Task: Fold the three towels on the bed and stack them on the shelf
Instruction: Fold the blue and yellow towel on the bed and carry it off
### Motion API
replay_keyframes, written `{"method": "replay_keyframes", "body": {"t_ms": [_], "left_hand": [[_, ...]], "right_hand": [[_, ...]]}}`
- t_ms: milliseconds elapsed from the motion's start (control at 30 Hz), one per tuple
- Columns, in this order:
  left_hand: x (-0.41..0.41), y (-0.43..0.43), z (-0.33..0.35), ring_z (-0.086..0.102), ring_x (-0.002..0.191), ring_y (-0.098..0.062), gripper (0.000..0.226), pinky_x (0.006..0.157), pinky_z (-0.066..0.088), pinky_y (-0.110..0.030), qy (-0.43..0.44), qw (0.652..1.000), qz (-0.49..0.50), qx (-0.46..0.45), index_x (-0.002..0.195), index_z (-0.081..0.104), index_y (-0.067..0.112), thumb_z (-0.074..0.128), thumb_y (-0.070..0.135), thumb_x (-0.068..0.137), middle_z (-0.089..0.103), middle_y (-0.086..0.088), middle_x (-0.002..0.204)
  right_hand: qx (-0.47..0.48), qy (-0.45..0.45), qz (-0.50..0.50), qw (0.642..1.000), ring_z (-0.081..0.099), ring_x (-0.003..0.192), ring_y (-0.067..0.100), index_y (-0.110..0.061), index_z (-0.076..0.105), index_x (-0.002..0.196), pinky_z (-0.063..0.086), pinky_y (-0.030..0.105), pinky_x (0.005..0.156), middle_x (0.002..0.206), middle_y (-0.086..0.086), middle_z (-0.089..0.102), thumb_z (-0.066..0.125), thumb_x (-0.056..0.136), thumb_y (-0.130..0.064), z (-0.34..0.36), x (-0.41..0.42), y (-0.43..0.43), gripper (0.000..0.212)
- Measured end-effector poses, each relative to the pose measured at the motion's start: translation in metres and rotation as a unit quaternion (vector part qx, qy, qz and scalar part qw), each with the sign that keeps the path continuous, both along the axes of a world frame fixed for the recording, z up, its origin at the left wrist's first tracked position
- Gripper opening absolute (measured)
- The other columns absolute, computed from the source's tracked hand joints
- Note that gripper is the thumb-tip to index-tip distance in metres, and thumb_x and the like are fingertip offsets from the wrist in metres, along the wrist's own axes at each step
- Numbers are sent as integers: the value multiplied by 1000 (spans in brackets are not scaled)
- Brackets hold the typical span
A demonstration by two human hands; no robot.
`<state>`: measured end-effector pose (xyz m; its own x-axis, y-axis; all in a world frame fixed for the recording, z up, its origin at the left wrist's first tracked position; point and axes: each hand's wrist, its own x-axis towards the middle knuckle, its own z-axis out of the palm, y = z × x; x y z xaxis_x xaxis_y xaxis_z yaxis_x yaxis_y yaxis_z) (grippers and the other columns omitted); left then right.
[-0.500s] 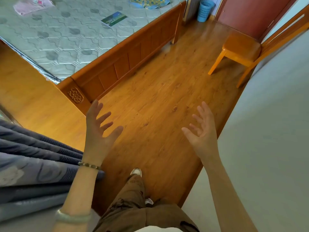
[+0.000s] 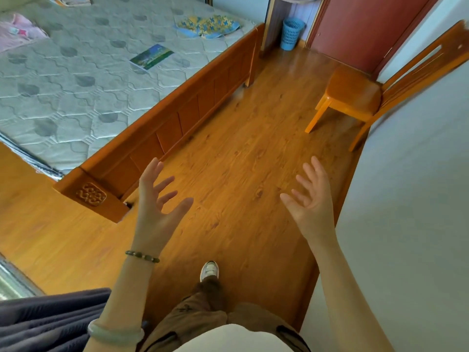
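Left hand and right hand: fingers spread wide, empty. Patterned towel on bed at 12 o'clock; pink towel at 10 o'clock.

Holding left hand and right hand up, fingers spread, over wooden floor beside bed bearing blue-yellow towel and pink towel.

home bedroom | wooden bed | mattress | chair
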<state>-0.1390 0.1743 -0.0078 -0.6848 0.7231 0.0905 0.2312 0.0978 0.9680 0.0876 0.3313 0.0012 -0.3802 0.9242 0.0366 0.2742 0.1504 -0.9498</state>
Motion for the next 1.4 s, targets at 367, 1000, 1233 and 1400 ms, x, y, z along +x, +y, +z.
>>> {"method": "replay_keyframes", "body": {"t_ms": [367, 1000, 1233, 1400], "left_hand": [[-66, 155, 10, 48, 126, -11, 92, 94, 46, -24, 42, 997, -66, 0, 148, 20, 19, 75, 25, 74, 33, 4, 148], [-131, 500, 18, 49, 126, -14, 90, 99, 47, -45, 32, 999, -21, 13, 147, 22, 22, 72, 24, 71, 33, -1, 149], [-168, 612, 5, 49, 125, -14, 89, 99, 47, -46, 31, 999, -30, 7, 146, 23, 23, 73, 26, 72, 34, 2, 149], [-209, 712, -4, 48, 126, -14, 88, 99, 47, -43, 30, 999, -27, 20, 146, 24, 25, 73, 26, 72, 34, 4, 149]], "right_hand": [[1, 33, -29, 999, 47, 130, 11, -25, 20, 150, 49, 40, 101, 151, 0, 36, 74, 75, -19, 2, -59, 132, 92], [3, 41, -12, 999, 49, 128, 14, -21, 22, 149, 49, 45, 100, 151, 3, 37, 76, 78, -12, 5, -120, 498, 90], [5, 22, -28, 999, 49, 128, 14, -24, 24, 149, 50, 42, 99, 150, 0, 39, 76, 78, -9, -8, -154, 604, 89], [8, 19, -40, 999, 50, 127, 13, -25, 26, 148, 51, 43, 98, 149, -2, 40, 78, 77, -14, -16, -197, 703, 89]]}}
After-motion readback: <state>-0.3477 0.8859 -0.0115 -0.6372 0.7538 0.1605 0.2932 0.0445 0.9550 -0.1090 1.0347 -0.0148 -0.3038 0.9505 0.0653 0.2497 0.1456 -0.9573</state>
